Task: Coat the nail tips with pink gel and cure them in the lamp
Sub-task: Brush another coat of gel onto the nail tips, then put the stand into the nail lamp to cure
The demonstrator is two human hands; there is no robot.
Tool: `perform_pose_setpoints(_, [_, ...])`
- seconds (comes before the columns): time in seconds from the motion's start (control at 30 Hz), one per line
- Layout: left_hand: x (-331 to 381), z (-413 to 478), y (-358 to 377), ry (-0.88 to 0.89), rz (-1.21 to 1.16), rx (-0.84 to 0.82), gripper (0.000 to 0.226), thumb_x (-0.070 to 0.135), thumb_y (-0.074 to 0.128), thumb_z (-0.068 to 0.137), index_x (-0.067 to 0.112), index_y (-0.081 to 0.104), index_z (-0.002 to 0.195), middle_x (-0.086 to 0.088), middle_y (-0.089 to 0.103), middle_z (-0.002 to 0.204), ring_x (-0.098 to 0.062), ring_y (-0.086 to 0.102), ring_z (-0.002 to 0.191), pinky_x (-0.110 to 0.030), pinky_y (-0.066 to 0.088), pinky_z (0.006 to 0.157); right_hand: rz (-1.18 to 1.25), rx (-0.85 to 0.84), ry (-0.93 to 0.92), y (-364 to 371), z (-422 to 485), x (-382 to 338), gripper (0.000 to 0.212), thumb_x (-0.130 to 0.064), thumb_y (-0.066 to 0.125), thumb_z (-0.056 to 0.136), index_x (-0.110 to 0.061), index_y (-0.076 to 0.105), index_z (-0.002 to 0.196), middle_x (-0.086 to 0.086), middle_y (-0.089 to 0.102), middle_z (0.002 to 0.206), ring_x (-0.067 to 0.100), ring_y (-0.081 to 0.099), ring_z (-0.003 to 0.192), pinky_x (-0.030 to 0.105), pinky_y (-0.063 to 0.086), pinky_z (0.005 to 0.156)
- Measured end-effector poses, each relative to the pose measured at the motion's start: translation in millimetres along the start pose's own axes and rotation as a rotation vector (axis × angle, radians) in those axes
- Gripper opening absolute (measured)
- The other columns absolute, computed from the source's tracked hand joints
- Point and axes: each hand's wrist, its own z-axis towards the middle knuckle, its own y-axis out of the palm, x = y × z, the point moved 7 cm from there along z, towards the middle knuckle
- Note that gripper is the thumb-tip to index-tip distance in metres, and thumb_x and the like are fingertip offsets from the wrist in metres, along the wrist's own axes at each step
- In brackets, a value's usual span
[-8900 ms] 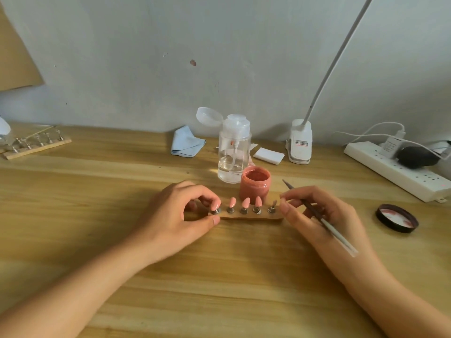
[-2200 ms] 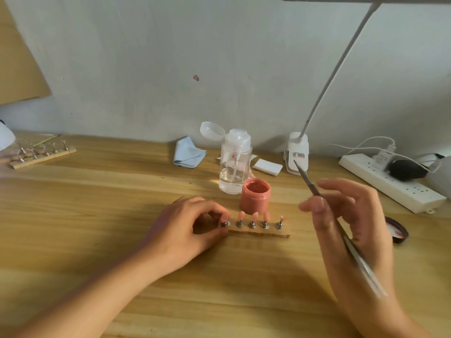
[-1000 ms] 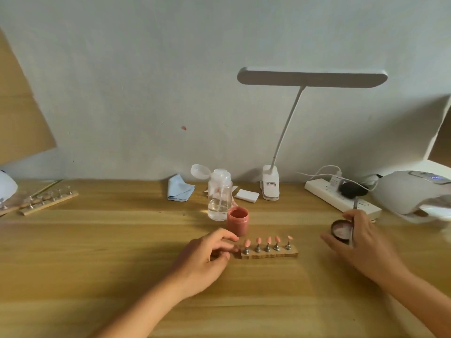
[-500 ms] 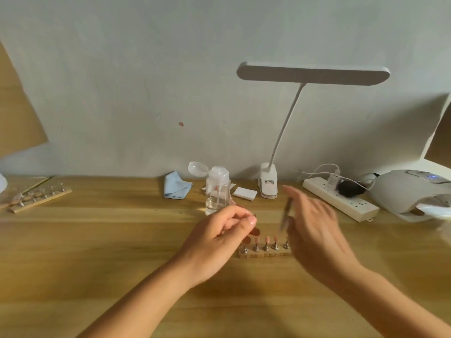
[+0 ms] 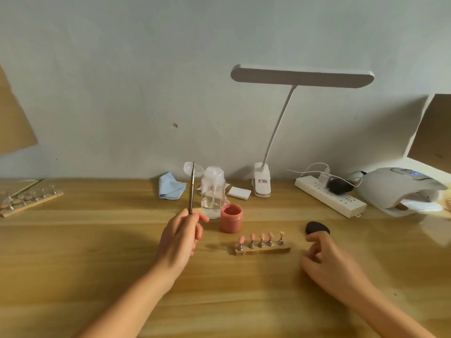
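Left hand (image 5: 180, 240) pinches the gel brush (image 5: 191, 189) upright beside the open pink gel jar (image 5: 231, 218); right hand (image 5: 329, 261), loosely curled and empty, sits near the black lid (image 5: 317, 228); pink nail tips (image 5: 262, 236) stand on their wooden holder (image 5: 263, 250) between the hands; tilting it toward the curing lamp (image 5: 400, 191) could smear wet gel; coating evenness is too small to judge.

The left hand (image 5: 181, 236) pinches a brush (image 5: 192, 189) upright; the right hand (image 5: 334, 262), palm down, has fingers loosely curled.
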Motion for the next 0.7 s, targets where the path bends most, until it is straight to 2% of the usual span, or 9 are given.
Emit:
perform_pose_setpoints(0.03, [-6,0,-2,-0.003,0.002,0.022,0.027,0.015,0.041,0.103,0.01,0.063,0.088,0.006,0.045,0.054,-0.008,0.035,0.044,-0.022,0.029,0.042,-0.066,-0.09,0.0,9,3,4,0.044,-0.029,0.063,0.091,-0.028,0.045,0.131,-0.012,0.059,0.098,0.004,0.057,0.088,0.024,0.049,0.078])
perform_pose_setpoints(0.1, [-12,-2,-5,0.011,0.037,0.038,0.028,0.013,0.042,0.103,0.01,0.064,0.087,0.007,0.045,0.054,-0.007,0.035,0.044,-0.022,0.028,0.041,-0.085,-0.152,-0.034,16,13,-2,0.051,-0.034,0.063,0.091,-0.029,0.045,0.139,-0.012,0.058,0.098,0.004,0.057,0.09,0.025,0.051,0.084])
perform_pose_setpoints(0.2, [-14,-4,-7,0.039,0.072,0.042,0.028,0.012,0.042,0.103,0.011,0.065,0.085,0.007,0.045,0.054,-0.007,0.036,0.044,-0.021,0.029,0.042,-0.079,-0.235,-0.062,21,25,-12,0.048,-0.037,0.066,0.09,-0.032,0.051,0.136,-0.012,0.059,0.096,0.005,0.058,0.088,0.023,0.052,0.083])
perform_pose_setpoints(0.33, [-11,-4,-4,0.079,0.111,0.046,0.029,0.011,0.043,0.102,0.012,0.066,0.084,0.006,0.045,0.054,-0.009,0.036,0.045,-0.023,0.029,0.043,-0.021,-0.216,-0.076,16,27,-3,0.031,-0.042,0.071,0.087,-0.037,0.06,0.116,-0.011,0.062,0.091,0.004,0.059,0.084,0.022,0.051,0.078])
perform_pose_setpoints(0.47, [-10,-3,1,0.083,0.116,0.06,0.03,0.011,0.043,0.102,0.012,0.066,0.083,0.005,0.046,0.055,-0.009,0.036,0.045,-0.022,0.029,0.043,-0.016,-0.223,-0.156,12,22,-7,0.03,-0.042,0.071,0.086,-0.038,0.063,0.115,-0.012,0.062,0.091,0.003,0.057,0.083,0.02,0.049,0.075])
perform_pose_setpoints(0.57, [-8,-5,8,0.095,0.099,0.029,0.033,0.011,0.043,0.103,0.014,0.066,0.081,0.005,0.046,0.054,-0.01,0.036,0.045,-0.024,0.028,0.043,-0.016,-0.2,-0.228,1,12,-11,0.025,-0.045,0.07,0.086,-0.035,0.065,0.108,-0.017,0.061,0.092,0.002,0.055,0.074,0.017,0.048,0.068])
perform_pose_setpoints(0.7, [-5,-11,27,0.113,0.086,-0.066,0.037,0.013,0.043,0.103,0.02,0.067,0.076,0.002,0.047,0.056,-0.011,0.035,0.046,-0.021,0.029,0.041,0.049,-0.093,-0.185,-29,-17,32,0.015,-0.046,0.07,0.085,-0.043,0.063,0.097,-0.023,0.064,0.088,0.001,0.057,0.073,0.018,0.048,0.063])
